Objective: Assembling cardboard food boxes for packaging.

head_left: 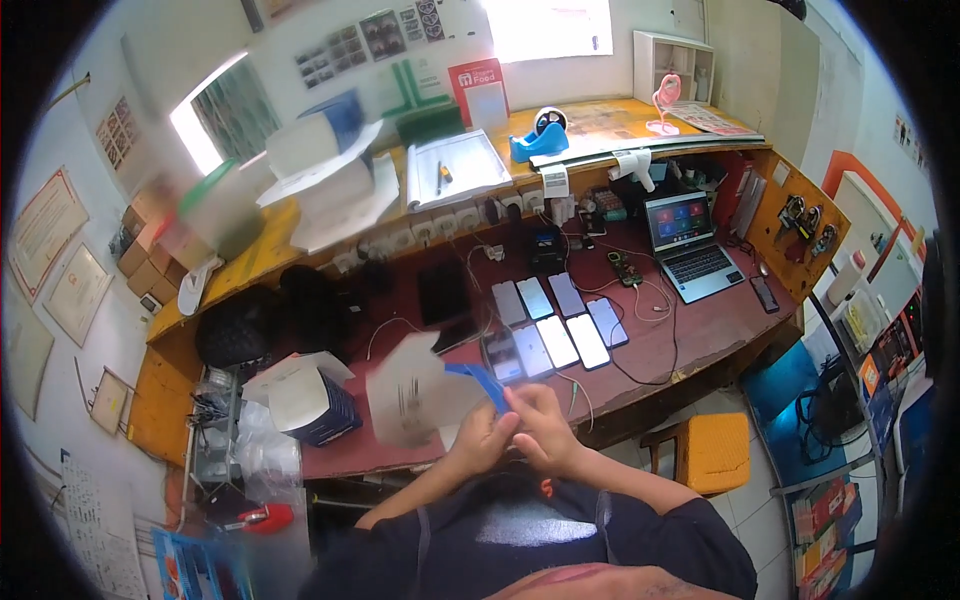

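A bent blue strip (pixel 482 376), flat and angled near its far end, juts up from between my two hands; its exact kind I cannot make out. My left hand (pixel 486 442) is closed round its lower end. Against it, my right hand (pixel 543 432) grips the strip with thumb and fingers. Just beyond the hands, several phones lie in rows on the dark red desk, among them a white-screened phone (pixel 587 341). Left of the hands stands a blurred pale carton or sheet (pixel 412 392) with raised flaps, partly behind my left forearm.
A dark blue box (pixel 330 425) with open white flaps sits at the desk's left. An open laptop (pixel 690 248) stands at the right, with cables (pixel 674 350) trailing nearby. On the raised shelf are a blue tape dispenser (pixel 540 140) and papers. A yellow stool (pixel 712 453) stands right.
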`<state>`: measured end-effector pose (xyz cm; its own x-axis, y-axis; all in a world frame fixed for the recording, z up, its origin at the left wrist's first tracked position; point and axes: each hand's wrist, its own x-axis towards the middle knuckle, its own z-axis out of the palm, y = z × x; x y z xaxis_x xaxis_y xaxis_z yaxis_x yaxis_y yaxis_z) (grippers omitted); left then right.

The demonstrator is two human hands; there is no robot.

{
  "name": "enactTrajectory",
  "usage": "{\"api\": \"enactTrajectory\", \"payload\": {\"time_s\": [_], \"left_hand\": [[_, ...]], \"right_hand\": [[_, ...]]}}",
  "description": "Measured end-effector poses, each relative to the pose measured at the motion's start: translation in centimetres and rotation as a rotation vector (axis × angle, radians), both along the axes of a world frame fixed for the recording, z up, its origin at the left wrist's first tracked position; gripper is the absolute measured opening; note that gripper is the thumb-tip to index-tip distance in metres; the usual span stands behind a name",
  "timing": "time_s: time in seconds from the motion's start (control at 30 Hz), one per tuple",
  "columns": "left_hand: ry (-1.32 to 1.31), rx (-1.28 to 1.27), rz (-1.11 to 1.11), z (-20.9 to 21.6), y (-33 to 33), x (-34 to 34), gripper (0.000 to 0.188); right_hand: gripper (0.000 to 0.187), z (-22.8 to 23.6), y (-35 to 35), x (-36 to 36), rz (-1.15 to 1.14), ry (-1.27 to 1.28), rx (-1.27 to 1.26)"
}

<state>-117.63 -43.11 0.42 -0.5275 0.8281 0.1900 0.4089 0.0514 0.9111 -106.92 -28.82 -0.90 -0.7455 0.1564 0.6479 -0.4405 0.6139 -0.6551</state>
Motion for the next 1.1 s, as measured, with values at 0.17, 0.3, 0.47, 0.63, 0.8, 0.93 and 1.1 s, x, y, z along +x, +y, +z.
{"api": "enactTrajectory", "payload": {"time_s": [0.17,0.3,0.47,0.63,0.8,0.93,1.1], "left_hand": [[-0.141,-0.086,-0.086,1.3,-1.1,-1.6,0.03],[-0.248,-0.197,-0.37,1.2,-2.4,-3.1,0.029],[-0.132,-0.328,-0.627,0.1,-2.8,-3.8,0.043],[-0.107,-0.219,-0.476,0.9,-2.7,-3.2,0.027],[-0.164,-0.221,-0.037,0.3,-2.5,-2.9,0.026],[0.056,-0.001,0.071,0.1,-1.8,-2.1,0.027],[0.352,0.282,-0.141,1.8,-1.1,-2.9,0.025]], "right_hand": [[0.051,-0.5,1.1,0.3,0.134,-0.188,-0.202],[0.044,-0.5,2.8,0.0,-0.019,-0.182,-0.284],[0.038,0.3,5.0,-0.3,0.126,-0.491,-0.285],[0.013,-3.8,5.4,-1.0,0.004,-0.269,-0.734],[0.021,-4.4,4.8,-0.5,0.154,0.055,-0.944],[0.032,-2.9,3.4,-0.7,0.017,0.001,-0.642],[0.033,-3.1,2.5,-1.0,0.152,-0.137,-0.369]]}}
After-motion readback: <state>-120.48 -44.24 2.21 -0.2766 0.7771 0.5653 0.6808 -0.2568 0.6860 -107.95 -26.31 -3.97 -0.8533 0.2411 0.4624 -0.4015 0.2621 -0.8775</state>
